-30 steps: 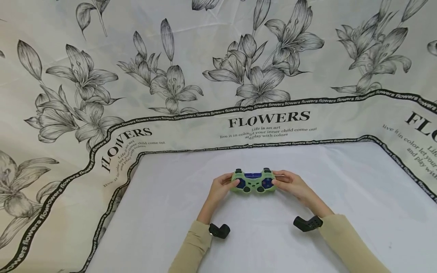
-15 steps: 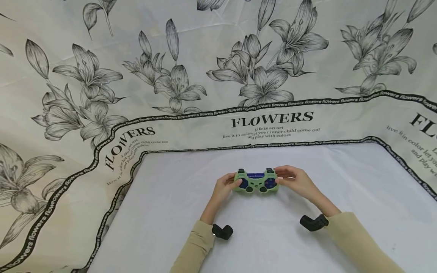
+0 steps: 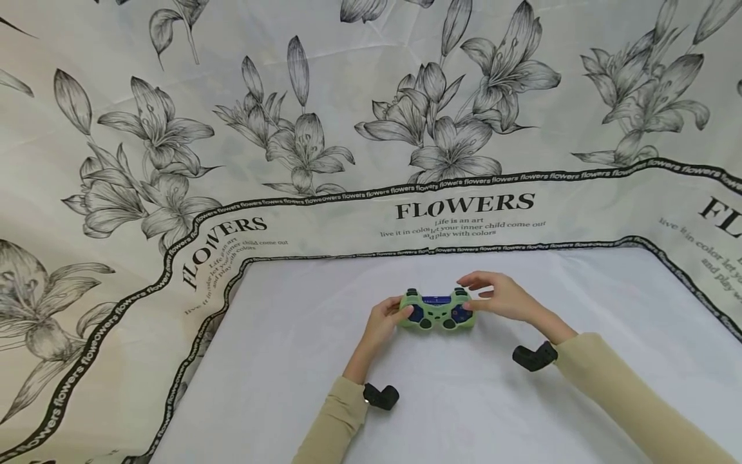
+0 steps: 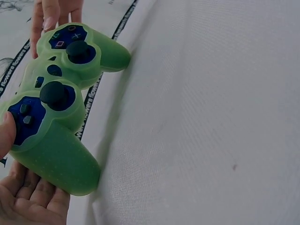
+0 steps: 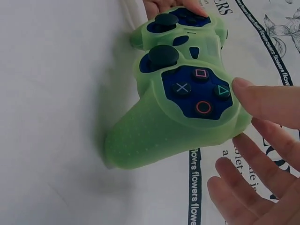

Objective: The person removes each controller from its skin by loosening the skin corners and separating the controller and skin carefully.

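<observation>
A game controller (image 3: 437, 313) in a pale green sleeve, with dark blue face panels and two black thumbsticks, sits tilted above the white cloth, its handles at the cloth and its face toward me. My left hand (image 3: 383, 321) holds its left end, thumb over the directional pad and fingers under the handle in the left wrist view. At the right end is my right hand (image 3: 503, 298). Its thumb (image 5: 267, 103) touches the edge beside the triangle button, and the other fingers are spread and fairly straight behind and below that end.
White cloth (image 3: 290, 361) covers the table. Behind it rises a fabric with printed lilies and "FLOWERS" lettering (image 3: 466, 206). A black wrist camera (image 3: 381, 396) sits at the left cuff, and another black wrist camera (image 3: 534, 356) at the right cuff.
My right hand has loosened from the controller's right end, its fingers lifting and spreading away. The left hand keeps its hold. The whole scene has shifted slightly right in view.
</observation>
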`<state>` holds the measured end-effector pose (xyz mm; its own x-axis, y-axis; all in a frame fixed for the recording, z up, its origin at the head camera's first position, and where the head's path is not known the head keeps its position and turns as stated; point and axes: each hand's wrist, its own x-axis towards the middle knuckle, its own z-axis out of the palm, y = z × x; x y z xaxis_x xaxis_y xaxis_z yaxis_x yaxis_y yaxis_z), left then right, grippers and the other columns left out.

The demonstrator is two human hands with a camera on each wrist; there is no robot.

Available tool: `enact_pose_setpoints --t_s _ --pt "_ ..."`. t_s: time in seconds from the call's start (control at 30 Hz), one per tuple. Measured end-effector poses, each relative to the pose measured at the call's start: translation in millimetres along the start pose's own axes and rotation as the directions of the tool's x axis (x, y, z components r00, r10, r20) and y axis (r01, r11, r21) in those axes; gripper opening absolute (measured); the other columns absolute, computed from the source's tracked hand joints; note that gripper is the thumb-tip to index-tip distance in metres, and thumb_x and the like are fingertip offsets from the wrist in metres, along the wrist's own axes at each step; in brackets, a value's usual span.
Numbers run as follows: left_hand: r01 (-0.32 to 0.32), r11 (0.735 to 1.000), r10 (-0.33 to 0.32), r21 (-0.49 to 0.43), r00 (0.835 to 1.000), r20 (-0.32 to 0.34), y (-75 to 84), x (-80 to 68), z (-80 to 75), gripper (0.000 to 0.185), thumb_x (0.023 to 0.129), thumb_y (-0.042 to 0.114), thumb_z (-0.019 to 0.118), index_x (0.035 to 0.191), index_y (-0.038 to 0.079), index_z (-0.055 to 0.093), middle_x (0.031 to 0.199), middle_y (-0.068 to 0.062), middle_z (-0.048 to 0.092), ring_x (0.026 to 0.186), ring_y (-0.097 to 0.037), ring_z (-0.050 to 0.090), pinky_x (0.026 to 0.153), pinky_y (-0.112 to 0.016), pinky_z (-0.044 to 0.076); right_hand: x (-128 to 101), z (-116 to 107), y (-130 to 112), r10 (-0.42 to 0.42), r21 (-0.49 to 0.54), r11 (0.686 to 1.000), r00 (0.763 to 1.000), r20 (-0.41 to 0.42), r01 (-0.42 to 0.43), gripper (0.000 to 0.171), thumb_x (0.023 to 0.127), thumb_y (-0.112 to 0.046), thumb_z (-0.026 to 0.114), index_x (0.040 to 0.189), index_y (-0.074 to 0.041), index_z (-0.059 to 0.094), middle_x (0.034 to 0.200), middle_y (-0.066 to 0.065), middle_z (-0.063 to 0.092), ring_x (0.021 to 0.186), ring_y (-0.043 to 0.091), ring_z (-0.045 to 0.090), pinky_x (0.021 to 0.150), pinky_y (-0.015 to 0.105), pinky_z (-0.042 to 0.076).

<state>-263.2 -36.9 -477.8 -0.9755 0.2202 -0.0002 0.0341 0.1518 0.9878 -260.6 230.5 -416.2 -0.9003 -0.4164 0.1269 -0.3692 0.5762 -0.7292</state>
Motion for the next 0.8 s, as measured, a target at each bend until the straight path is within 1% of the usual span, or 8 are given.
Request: enact_pose_setpoints --t_s 0.13,0.23,0.37,0.53,0.57,0.67,0.8 --pt "-0.008 1.0 0.008 0.011 1.0 0.014 14.7 -10.1 -1.2 0.04 0.094 0.015 0.062 0.124 -0.011 0.056 0.12 -0.025 0.063 0.113 -0.032 0.06 0.096 -0.037 0.051 5 -6 -1 -0.023 -0.024 0.999 0.999 0.037 0.024 0.045 0.083 -0.022 0.075 0.121 -0.002 0.061 0.12 0.021 0.064 0.109 0.037 0.06 0.092 0.05 0.052" --pt "-0.005 1.0 0.005 0.008 1.0 0.017 19.6 -13.7 -1.9 0.039 0.094 0.015 0.061 0.124 -0.01 0.056 0.12 -0.024 0.063 0.114 -0.031 0.06 0.098 -0.037 0.05 10 -10 -2 -0.035 -0.021 0.999 0.997 0.063 0.036 0.045 0.083 -0.021 0.076 0.121 -0.004 0.061 0.117 0.02 0.065 0.108 0.038 0.061 0.09 0.049 0.053" --pt "-0.006 1.0 0.006 0.005 1.0 0.014 20.6 -14.3 -1.9 0.039 0.094 0.016 0.062 0.124 -0.009 0.057 0.12 -0.023 0.063 0.115 -0.032 0.06 0.098 -0.039 0.049 19 -14 -5 -0.059 -0.033 0.997 0.993 0.102 0.063 0.044 0.081 -0.018 0.077 0.121 -0.005 0.061 0.116 0.018 0.066 0.108 0.039 0.06 0.09 0.047 0.054" --pt "-0.022 1.0 0.022 0.004 1.0 0.006 19.6 -13.4 -1.9 0.038 0.094 0.015 0.061 0.123 -0.009 0.057 0.119 -0.024 0.064 0.114 -0.033 0.06 0.097 -0.038 0.05 29 -12 -9 -0.093 -0.049 0.994 0.982 0.164 0.103 0.041 0.079 -0.016 0.078 0.117 -0.009 0.064 0.114 0.01 0.067 0.109 0.034 0.06 0.092 0.048 0.052" --pt "-0.022 1.0 0.022 0.003 1.0 0.003 18.9 -13.0 -1.6 0.038 0.094 0.015 0.061 0.123 -0.009 0.058 0.119 -0.024 0.064 0.114 -0.033 0.06 0.097 -0.038 0.05 31 -11 -10 -0.091 -0.051 0.993 0.98 0.179 0.102 0.04 0.079 -0.016 0.079 0.116 -0.01 0.064 0.114 0.008 0.068 0.109 0.033 0.06 0.093 0.048 0.052" --pt "-0.027 1.0 0.027 0.004 1.0 -0.007 4.7 -5.6 -0.2 0.038 0.094 0.017 0.062 0.123 -0.007 0.059 0.118 -0.022 0.065 0.113 -0.03 0.061 0.096 -0.036 0.051 34 -8 -13 -0.09 -0.068 0.992 0.971 0.22 0.107 0.039 0.079 -0.018 0.079 0.114 -0.01 0.065 0.113 0.007 0.068 0.11 0.033 0.06 0.095 0.05 0.05" --pt "-0.03 0.999 0.03 0.01 0.999 -0.013 -14.3 5.0 1.7 0.039 0.093 0.02 0.064 0.123 -0.004 0.06 0.118 -0.019 0.066 0.111 -0.025 0.063 0.094 -0.032 0.052 36 -9 -16 -0.102 -0.093 0.987 0.96 0.26 0.13 0.034 0.081 -0.017 0.077 0.112 -0.006 0.067 0.112 0.011 0.068 0.108 0.032 0.061 0.095 0.052 0.05"
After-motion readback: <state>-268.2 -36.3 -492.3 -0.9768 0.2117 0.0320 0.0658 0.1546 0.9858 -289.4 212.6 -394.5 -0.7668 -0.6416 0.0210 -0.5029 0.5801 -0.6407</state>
